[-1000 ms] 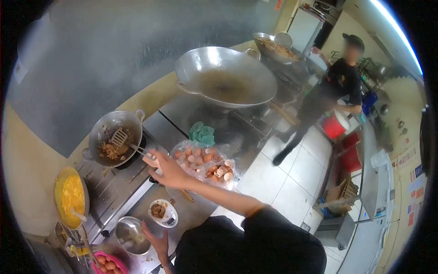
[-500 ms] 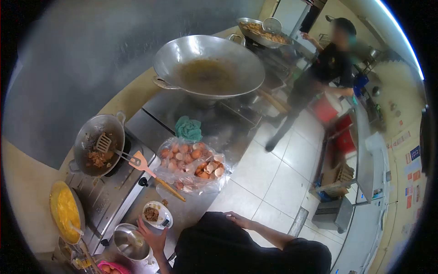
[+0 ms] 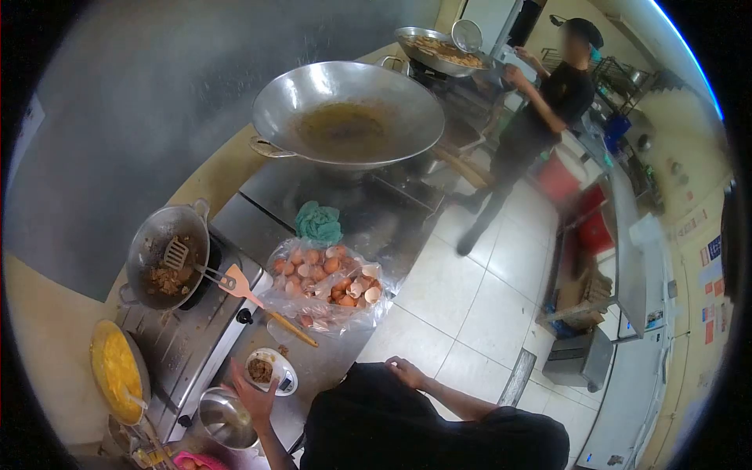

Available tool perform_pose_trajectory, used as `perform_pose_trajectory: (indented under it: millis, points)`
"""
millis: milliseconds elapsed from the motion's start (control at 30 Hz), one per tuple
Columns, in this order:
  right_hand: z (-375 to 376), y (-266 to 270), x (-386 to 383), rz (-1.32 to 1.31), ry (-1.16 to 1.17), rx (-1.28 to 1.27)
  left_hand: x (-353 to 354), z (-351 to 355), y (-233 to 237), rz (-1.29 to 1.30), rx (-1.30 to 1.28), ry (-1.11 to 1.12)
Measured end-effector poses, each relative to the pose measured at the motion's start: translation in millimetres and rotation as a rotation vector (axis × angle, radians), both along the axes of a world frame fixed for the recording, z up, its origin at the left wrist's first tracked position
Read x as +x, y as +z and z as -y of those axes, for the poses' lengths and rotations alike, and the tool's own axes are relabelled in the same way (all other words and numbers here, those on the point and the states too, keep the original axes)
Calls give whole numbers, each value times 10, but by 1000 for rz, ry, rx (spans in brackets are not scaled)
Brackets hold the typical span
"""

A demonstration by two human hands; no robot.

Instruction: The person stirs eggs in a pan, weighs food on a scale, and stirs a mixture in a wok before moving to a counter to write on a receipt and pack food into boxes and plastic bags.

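My left hand (image 3: 254, 398) is open, its fingers spread, between a steel mixing bowl (image 3: 225, 433) and a small white kitchen scale (image 3: 285, 379); nothing shows in its grasp. On the scale sits a small portion of brown minced filling (image 3: 260, 370). Close to the front of my dark shirt is my right hand (image 3: 405, 373), fingers loosely bent and apart, with nothing visible in it. Beyond the scale, a peach spatula (image 3: 249, 291) with a wooden handle lies on the counter, beside a clear bag of eggshells (image 3: 323, 283).
A wok with brown food and a slotted turner (image 3: 176, 253) stands on the stove (image 3: 149, 345), beside a pan of yellow mixture (image 3: 121, 364). A large oil wok (image 3: 348, 129) is farther back, near a green cloth (image 3: 318, 223). A co-worker (image 3: 540, 117) stands beside another wok (image 3: 439, 55).
My left hand has lifted slightly off the bowl's edge. My right hand's fingers have curled a little. The co-worker has raised an arm toward the far wok. The view has shifted slightly.
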State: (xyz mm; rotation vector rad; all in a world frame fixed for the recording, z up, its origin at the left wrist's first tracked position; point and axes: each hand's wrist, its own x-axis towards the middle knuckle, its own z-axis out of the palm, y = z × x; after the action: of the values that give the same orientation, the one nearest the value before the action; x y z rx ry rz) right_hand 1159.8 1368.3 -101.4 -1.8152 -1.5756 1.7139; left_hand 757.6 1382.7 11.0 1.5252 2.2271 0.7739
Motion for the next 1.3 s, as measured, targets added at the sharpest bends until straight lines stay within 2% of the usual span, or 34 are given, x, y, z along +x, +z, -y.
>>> perform_pose_trajectory:
  millis: [167,233,267,333,467,533,600,733,800,933,1000,1067,1167,1233,1300]
  points:
    - [-17,89,-15,5,-15,2,-44,-54,-88,52,-37,-35]
    - [5,36,-1,11,-28,-12,-48,-45,-162,-25,173,-49]
    - [39,-84,15,-7,-33,54,-30,-45,-137,-24,171,-51]
    - [85,-188,32,-26,-36,116,23,-35,-44,225,149,50]
    - [94,-225,34,-32,-38,134,48,-83,16,351,309,156]
    - [82,-201,25,-24,-26,147,-23,-91,-1,191,332,83]
    - [6,18,-27,31,-32,27,26,-106,67,200,322,127]
    - [13,-107,-6,24,-21,43,125,-86,241,157,310,118]
    - [27,-114,9,-54,39,192,116,-82,219,194,305,127]
    - [10,-69,-16,-12,-18,115,158,-50,305,268,271,113]
    - [4,-60,-2,-33,-31,26,129,-19,266,204,217,101]
    - [5,-50,-2,-11,-19,43,115,7,175,139,164,90]
    - [-1,-24,-5,20,-2,52,136,29,61,130,275,109]
    - [3,-21,-2,29,15,45,157,53,73,31,122,134]
    - [5,-40,-5,10,5,82,113,100,-120,2,107,134]
